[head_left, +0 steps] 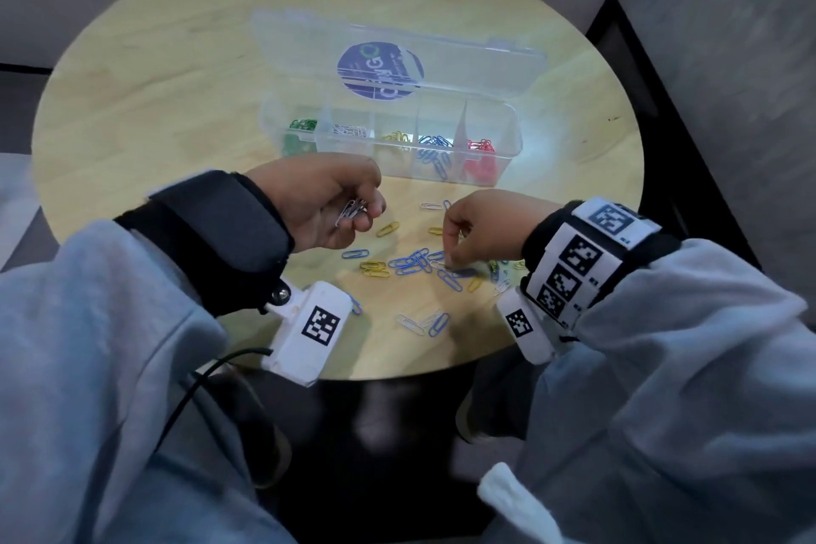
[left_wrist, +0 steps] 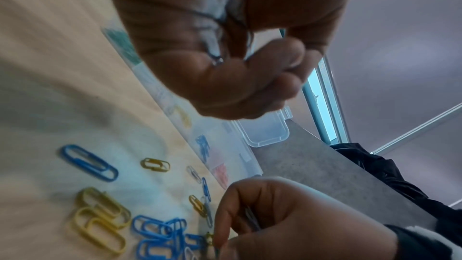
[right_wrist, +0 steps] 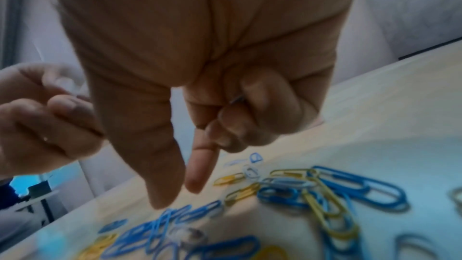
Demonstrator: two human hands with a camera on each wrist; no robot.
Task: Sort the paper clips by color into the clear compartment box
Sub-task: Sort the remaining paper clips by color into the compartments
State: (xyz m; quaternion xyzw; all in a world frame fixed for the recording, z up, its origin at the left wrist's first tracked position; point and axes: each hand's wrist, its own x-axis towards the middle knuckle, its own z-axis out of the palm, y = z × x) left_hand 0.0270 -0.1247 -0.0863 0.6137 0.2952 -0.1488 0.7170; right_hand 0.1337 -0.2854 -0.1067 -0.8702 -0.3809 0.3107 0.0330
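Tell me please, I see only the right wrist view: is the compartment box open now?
Observer: Yes, the clear compartment box is open; its lid lies back behind it.
Operator: What does the left hand hold?
Observer: The left hand grips a small bunch of whitish paper clips.
Operator: Where do blue ones go?
Observer: Blue clips already lie in the fourth compartment from the left, between yellow and red.

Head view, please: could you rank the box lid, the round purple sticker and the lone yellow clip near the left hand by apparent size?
1. Box lid
2. Purple sticker
3. Yellow clip, nearest the camera yet clearly smallest
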